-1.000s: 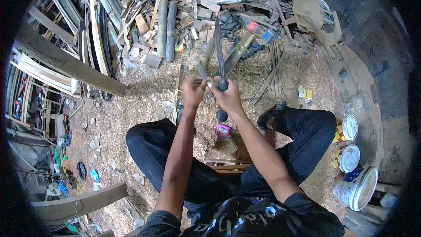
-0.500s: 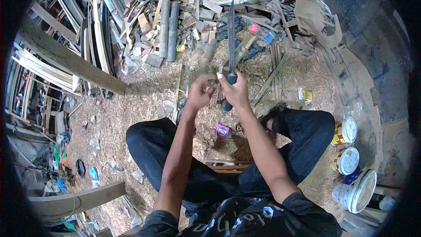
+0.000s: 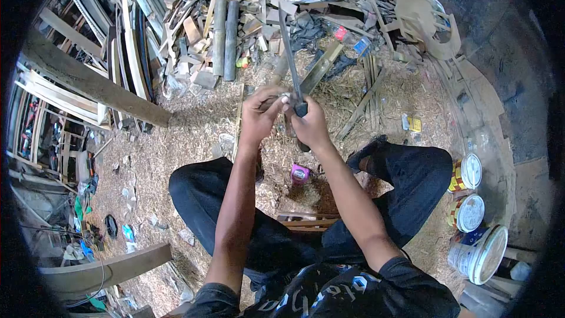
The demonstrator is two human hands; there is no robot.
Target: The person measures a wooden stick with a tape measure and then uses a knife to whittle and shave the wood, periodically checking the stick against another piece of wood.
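In my right hand [image 3: 310, 123] is the black handle of a long tool with a narrow, dark, blade-like shaft [image 3: 289, 53], which points away from me and leans left. I cannot make out whether it is a knife or a file. My left hand [image 3: 261, 115] is closed beside the shaft's base, thumb and fingers brought together near my right thumb. Whatever lies between those fingers is too small and hidden to name. Below the hands, between my legs, a pink tape measure [image 3: 299, 174] rests on the floor covered in wood shavings.
Wood offcuts [image 3: 194, 35] lie heaped ahead, with two grey round lengths [image 3: 225, 41] among them. Curved boards [image 3: 132, 47] lean at the left near a thick beam [image 3: 94, 79]. Lidded buckets [image 3: 479, 253] stand at my right. A yellow packet [image 3: 414, 123] lies on the floor.
The shaft has tipped from nearly upright in view to leaning left. My left hand has shifted slightly left and up, and its fingers now meet beside the right hand.
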